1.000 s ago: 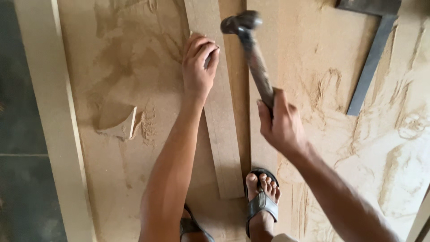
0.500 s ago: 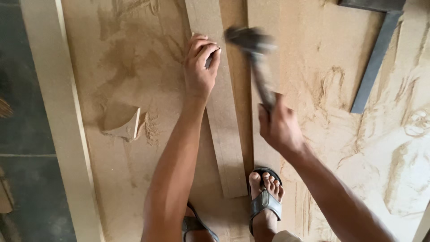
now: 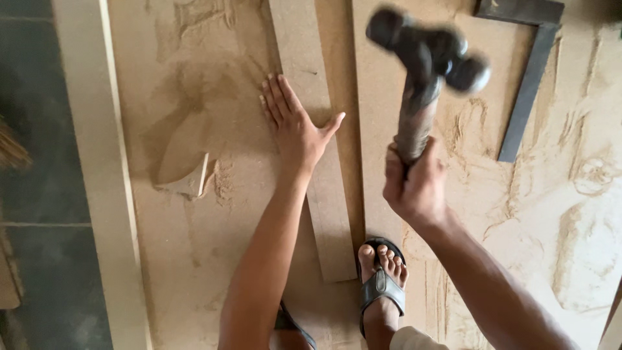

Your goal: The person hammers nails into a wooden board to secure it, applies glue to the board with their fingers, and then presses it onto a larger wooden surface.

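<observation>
While the left hand (image 3: 295, 129) lies flat, fingers spread, on the narrow wooden strip (image 3: 317, 149) at ten o'clock of the foot (image 3: 382, 275), the right hand (image 3: 414, 185), fingers clamped round the handle, holds the hammer (image 3: 424, 61) raised at one o'clock. A sound blow, I judge, wants the strip pinned firmly and those fingers clear.

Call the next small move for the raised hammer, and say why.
Probably a downward strike onto the narrow wood strip. The right hand grips the hammer lifted above the boards, its head motion-blurred, while the left hand lies flat, steadying the strip's edge. The exact target is not visible.
</observation>
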